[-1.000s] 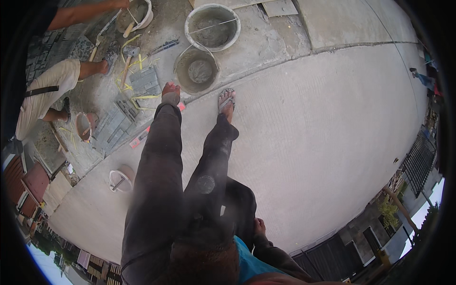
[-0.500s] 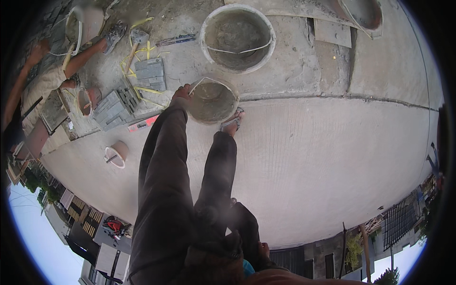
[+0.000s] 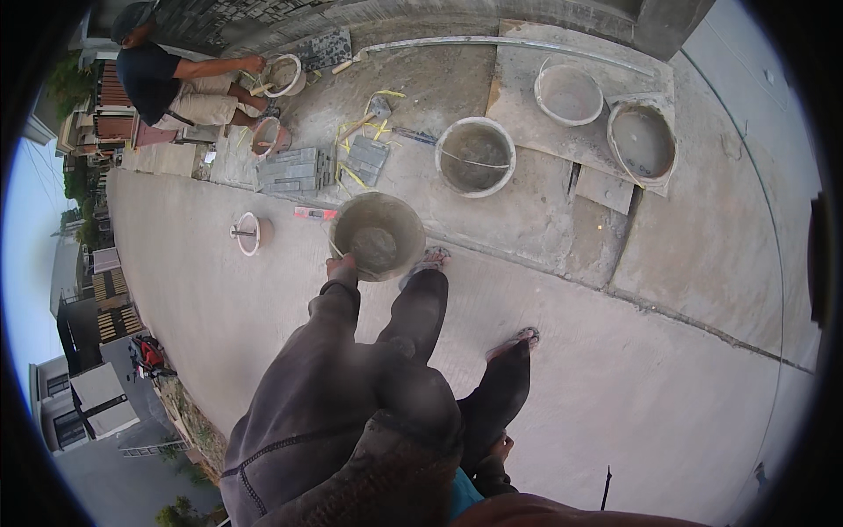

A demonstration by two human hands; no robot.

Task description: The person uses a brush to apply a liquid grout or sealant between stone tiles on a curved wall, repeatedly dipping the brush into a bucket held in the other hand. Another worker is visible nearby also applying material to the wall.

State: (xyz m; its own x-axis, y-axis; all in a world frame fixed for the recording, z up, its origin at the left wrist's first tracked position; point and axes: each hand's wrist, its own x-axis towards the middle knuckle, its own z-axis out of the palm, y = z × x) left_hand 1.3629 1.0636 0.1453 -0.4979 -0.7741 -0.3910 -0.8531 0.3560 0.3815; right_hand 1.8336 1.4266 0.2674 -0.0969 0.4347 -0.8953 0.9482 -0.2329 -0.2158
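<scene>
My left hand (image 3: pixel 343 269) is closed on the near-left rim of a grey bucket (image 3: pixel 402 230), tilted so its mouth faces me. A lump of grey mortar lies at its bottom, and its wire handle hangs by the rim. Lower down, my right hand (image 3: pixel 500 449) is beside my right leg; its fingers are small and partly hidden, and I see nothing in it. Beyond the held bucket, a round bucket of mortar (image 3: pixel 475 180) stands on the rough ground with its handle across the mouth.
A red level (image 3: pixel 315 212) and stacked grey stone tiles (image 3: pixel 294 173) lie left of the bucket. Further left stands a small pail (image 3: pixel 251 234). A co-worker (image 3: pixel 176 79) bends over a bucket (image 3: pixel 284 75) at far left. Two more buckets (image 3: pixel 569 95) stand on a board at right.
The view has turned and pulled back. My left hand still holds the bucket, whose mouth is now tipped more toward me. Both my feet now show, the right one farther right.
</scene>
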